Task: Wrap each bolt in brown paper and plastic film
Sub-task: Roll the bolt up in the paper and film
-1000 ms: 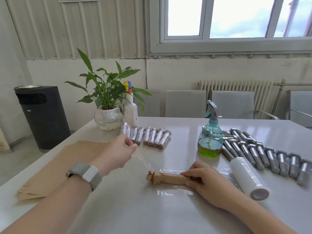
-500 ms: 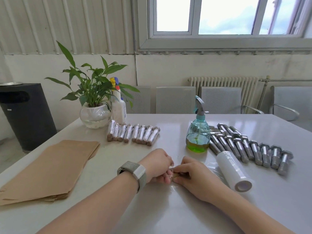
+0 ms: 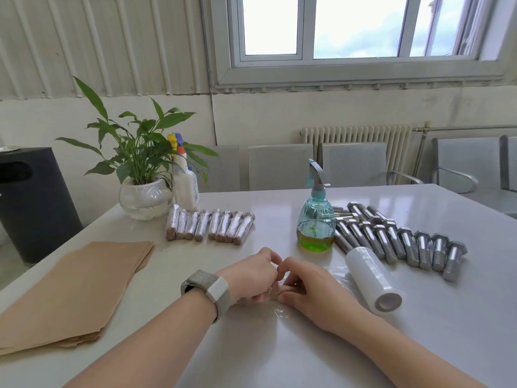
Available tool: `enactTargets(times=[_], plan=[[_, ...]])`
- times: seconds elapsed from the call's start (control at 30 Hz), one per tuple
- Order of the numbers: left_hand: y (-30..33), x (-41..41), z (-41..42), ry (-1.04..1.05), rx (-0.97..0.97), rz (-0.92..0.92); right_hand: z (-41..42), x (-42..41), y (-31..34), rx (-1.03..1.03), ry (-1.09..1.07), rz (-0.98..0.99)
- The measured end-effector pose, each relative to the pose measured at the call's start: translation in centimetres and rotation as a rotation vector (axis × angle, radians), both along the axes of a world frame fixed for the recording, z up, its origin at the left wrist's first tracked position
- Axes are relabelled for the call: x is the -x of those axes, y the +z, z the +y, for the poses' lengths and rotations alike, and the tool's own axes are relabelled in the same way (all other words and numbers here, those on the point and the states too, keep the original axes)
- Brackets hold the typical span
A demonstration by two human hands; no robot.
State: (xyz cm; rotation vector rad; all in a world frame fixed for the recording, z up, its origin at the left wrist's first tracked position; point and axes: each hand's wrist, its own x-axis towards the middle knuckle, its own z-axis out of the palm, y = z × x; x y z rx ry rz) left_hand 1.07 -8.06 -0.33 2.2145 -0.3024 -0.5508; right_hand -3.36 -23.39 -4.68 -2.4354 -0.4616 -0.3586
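Both hands meet mid-counter, the left hand (image 3: 251, 275) and right hand (image 3: 310, 289) curled around the paper-wrapped bolt (image 3: 285, 289), apparently rolling it into film (image 3: 282, 313). Next: tear it from the roll (image 3: 373, 278).

On the table (image 3: 405, 345), the left hand (image 3: 251, 275) and right hand (image 3: 310, 287) are meeting at the middle near the front, touching, with film (image 3: 340, 278) lying under and just right of them and the film roll (image 3: 372, 278) lying just right of that. The paper stack (image 3: 72, 289) is lying at the left edge, the row of wrapped bolts (image 3: 209, 226) is lying behind the hands, and the potted plant (image 3: 142, 175) and a spray bottle (image 3: 184, 177) are standing behind that row. A second sprayer (image 3: 316, 217) is standing behind the roll, with the bare bolts (image 3: 405, 242) lying to its right.
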Motion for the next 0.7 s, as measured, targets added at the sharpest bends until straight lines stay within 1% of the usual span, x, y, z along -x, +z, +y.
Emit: enactTargets(times=[0.17, 0.3, 0.37, 0.47, 0.53, 0.6, 0.63, 0.7], plan=[[-0.9, -0.3, -0.1, -0.002, -0.019, -0.049, -0.1, -0.1, -0.1, -0.012, 0.02, -0.017], [-1.4, 0.0, 0.1, -0.012, -0.03, -0.12, 0.0, -0.1, -0.1, 0.056, 0.036, -0.046], [-1.2, 0.5, 0.6, -0.04, -0.003, -0.149, 0.1, -0.1, -0.1, 0.092, 0.043, -0.072], [-0.9, 1.9, 2.1, -0.064, 0.096, -0.192, 0.1, -0.2, -0.1, 0.101, 0.047, -0.078], [-0.7, 2.9, 3.4, -0.08, 0.106, -0.338, 0.0, -0.2, -0.1, 0.093, 0.056, -0.076], [-0.3, 3.6, 4.6, -0.078, 0.046, -0.55, 0.0, -0.2, -0.1, 0.089, 0.067, -0.079], [-0.1, 3.8, 5.2, -0.064, 0.027, -0.622, -0.1, -0.3, 0.0, 0.091, 0.069, -0.083], [0.4, 3.4, 6.2, -0.02, 0.026, -0.668, -0.1, -0.3, 0.0, 0.092, 0.068, -0.083]])
